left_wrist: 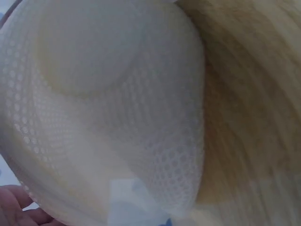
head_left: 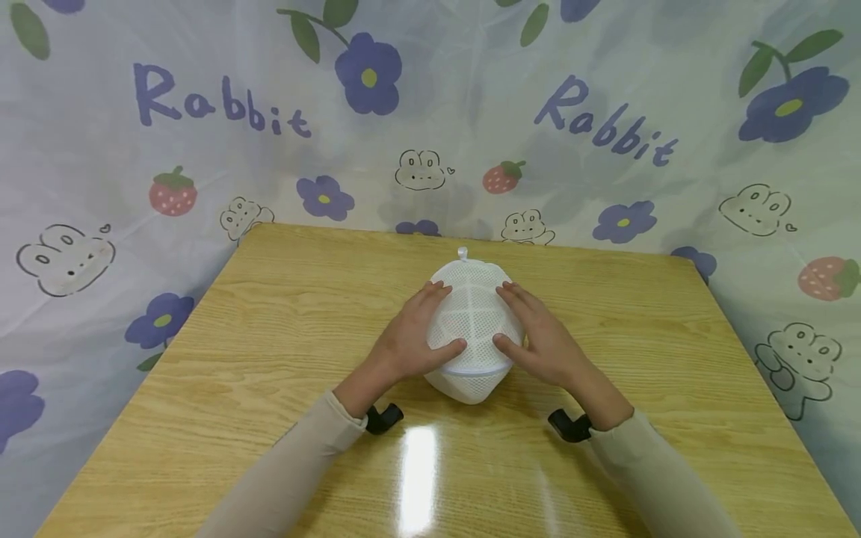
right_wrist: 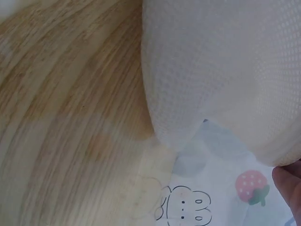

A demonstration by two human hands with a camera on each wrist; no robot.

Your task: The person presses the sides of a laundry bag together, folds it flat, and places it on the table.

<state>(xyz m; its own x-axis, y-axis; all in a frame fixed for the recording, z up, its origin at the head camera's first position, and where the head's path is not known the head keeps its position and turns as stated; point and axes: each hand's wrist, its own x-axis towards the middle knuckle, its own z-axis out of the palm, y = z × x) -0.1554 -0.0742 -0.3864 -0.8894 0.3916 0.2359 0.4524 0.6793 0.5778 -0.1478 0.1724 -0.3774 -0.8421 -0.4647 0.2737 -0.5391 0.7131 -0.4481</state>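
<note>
A white mesh laundry bag [head_left: 473, 317], rounded and puffed out, sits at the middle of the wooden table [head_left: 303, 299]. A white loop tops its far end and a zip line crosses it near the front. My left hand [head_left: 412, 338] lies along its left side, fingers extended and thumb on top. Mirroring that, my right hand [head_left: 548, 342] touches the right side with spread fingers and thumb. In the left wrist view the mesh bag [left_wrist: 160, 122] fills much of the picture, with fingertips low at the left. The right wrist view shows the bag [right_wrist: 202, 70] beside a fingertip.
Behind the table hangs a pale cloth [head_left: 457, 90] printed with rabbits, flowers and strawberries. A black curved piece [head_left: 386, 420] sits under the left wrist, and another black piece [head_left: 568, 426] under the right. Light reflects off the tabletop in front of the bag.
</note>
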